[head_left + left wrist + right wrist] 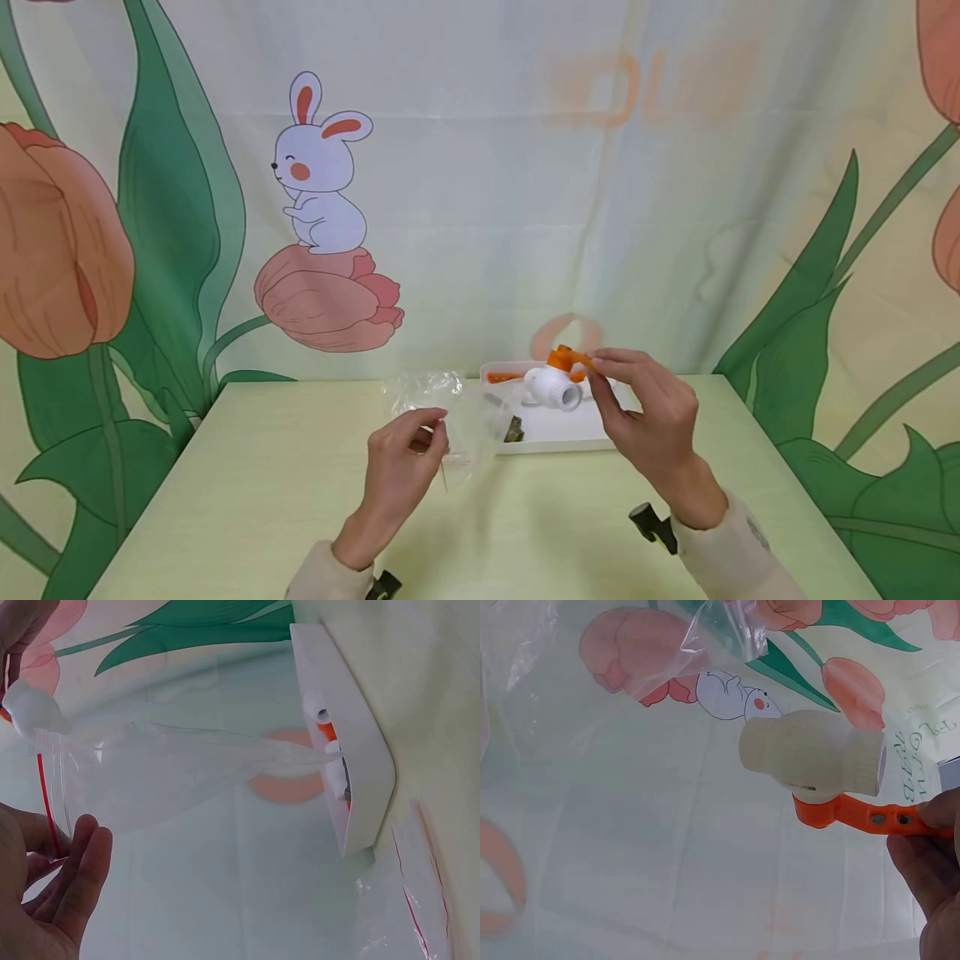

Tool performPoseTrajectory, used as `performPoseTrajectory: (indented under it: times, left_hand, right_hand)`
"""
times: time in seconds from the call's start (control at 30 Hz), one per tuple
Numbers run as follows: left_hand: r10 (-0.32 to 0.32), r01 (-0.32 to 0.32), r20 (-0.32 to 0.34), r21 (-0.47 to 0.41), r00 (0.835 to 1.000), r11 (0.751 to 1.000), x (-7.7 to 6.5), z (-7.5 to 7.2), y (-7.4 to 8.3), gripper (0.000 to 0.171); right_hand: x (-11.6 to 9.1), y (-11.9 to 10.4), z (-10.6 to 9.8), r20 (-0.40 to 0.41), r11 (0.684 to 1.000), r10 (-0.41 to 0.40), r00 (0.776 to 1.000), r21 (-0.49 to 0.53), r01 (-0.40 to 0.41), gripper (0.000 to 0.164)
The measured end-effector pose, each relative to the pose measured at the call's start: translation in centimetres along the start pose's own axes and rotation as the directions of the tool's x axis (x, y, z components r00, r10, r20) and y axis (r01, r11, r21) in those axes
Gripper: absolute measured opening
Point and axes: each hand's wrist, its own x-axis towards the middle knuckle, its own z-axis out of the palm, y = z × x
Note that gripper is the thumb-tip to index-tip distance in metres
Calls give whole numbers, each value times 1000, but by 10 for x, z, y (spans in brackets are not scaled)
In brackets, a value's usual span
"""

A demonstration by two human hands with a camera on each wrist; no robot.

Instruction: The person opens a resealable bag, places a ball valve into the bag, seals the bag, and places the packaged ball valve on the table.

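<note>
My right hand (656, 412) pinches the orange lever handle of a white plastic ball valve (553, 390), holding it up over the tray. In the right wrist view, the valve's white body (810, 754) hangs off the orange handle (862, 814), apart from the fingertips. My left hand (405, 458) pinches a clear zip-lock bag (165, 776) by its red-lined mouth edge. The bag's mouth lies near the valve in the left wrist view; whether they touch I cannot tell.
A shallow white tray (558, 446) stands at the table's back edge. In it lie an orange strip (504, 377), white and orange parts, and a dark greenish piece (513, 430). Clear bags with red lines (420, 892) lie beside it. A printed curtain (465, 208) hangs behind.
</note>
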Motion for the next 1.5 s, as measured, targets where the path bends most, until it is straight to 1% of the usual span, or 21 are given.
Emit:
performPoseTrajectory:
  times: [0.1, 0.23, 0.33, 0.53, 0.83, 1.0, 1.13, 1.3, 1.5]
  left_hand:
    - [3, -3, -11, -2, 1000, 1000, 1, 3, 1, 18]
    - [9, -10, -28, -12, 1000, 1000, 3, 6, 3, 18]
    - [7, -8, -33, -21, 999, 1000, 4, 8, 5, 19]
    - [-15, 15, -30, 8, 999, 1000, 5, 11, 10, 17]
    - [-47, 48, -10, 13, 999, 999, 7, 14, 16, 15]
    - [-44, 44, -17, -12, 999, 999, 7, 16, 17, 16]
    - [-36, 35, -21, -22, 999, 999, 7, 16, 18, 16]
    - [-31, 30, -18, -26, 999, 999, 6, 15, 17, 15]
    - [-29, 28, -20, -39, 999, 999, 6, 13, 19, 15]
  right_hand:
    - [5, -7, 1, -45, 999, -23, 999, 23, 24, 25]
    - [11, -16, 4, -84, 997, -36, 996, 60, 41, 25]
    - [14, -22, 6, -98, 994, -43, 994, 95, 53, 23]
    - [15, -33, 13, -109, 979, -64, 992, 187, 83, 18]
    - [12, -46, 24, -102, 972, -109, 989, 195, 128, 17]
    - [10, -49, 29, -95, 965, -122, 988, 223, 141, 15]
    - [6, -49, 33, -75, 963, -116, 990, 237, 131, 12]
    - [-1, -44, 37, -57, 971, -95, 994, 213, 105, 11]
    - [-5, -40, 38, -38, 974, -104, 994, 199, 109, 11]
